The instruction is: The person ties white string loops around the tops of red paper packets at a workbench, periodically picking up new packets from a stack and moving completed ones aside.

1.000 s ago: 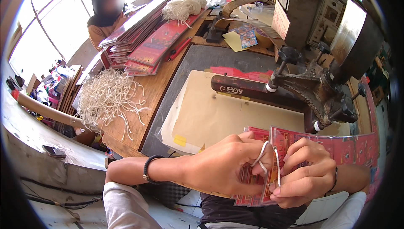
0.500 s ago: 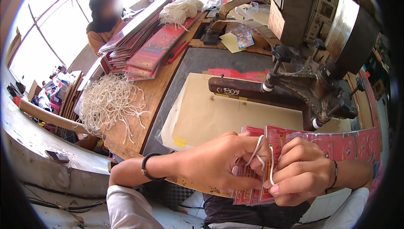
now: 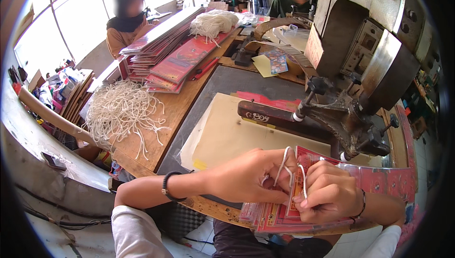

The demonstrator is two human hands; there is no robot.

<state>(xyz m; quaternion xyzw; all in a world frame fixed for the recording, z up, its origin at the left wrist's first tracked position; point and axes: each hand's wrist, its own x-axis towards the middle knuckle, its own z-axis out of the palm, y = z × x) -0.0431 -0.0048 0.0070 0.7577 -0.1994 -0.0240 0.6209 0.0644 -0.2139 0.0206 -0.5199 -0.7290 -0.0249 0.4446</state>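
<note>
Both hands work close together at the near edge of the table, over a stack of red printed sheets (image 3: pixel 272 217) in clear plastic. My left hand (image 3: pixel 263 175) is closed, with a loop of white cord (image 3: pixel 283 161) running over its index finger. My right hand (image 3: pixel 329 194) is closed too, its thumb and fingertips pinching the cord's other length against the edge of the top red sheet. The cord appears to pass through or round that sheet; the fingers hide exactly where. More plastic-covered red sheets (image 3: pixel 379 182) lie under and beyond my right forearm.
Ahead stands a heavy press with a dark metal arm (image 3: pixel 284 118) over tan board (image 3: pixel 222 130). A tangled heap of white cords (image 3: pixel 123 111) lies left, before stacked red sheets (image 3: pixel 175 63) and a white cord bundle (image 3: pixel 213 23). Two people (image 3: pixel 125 26) are across the table.
The view has tilted up slightly, showing more of the person at the back. Both hands keep their grip on the cord and sit slightly further left in the picture.
</note>
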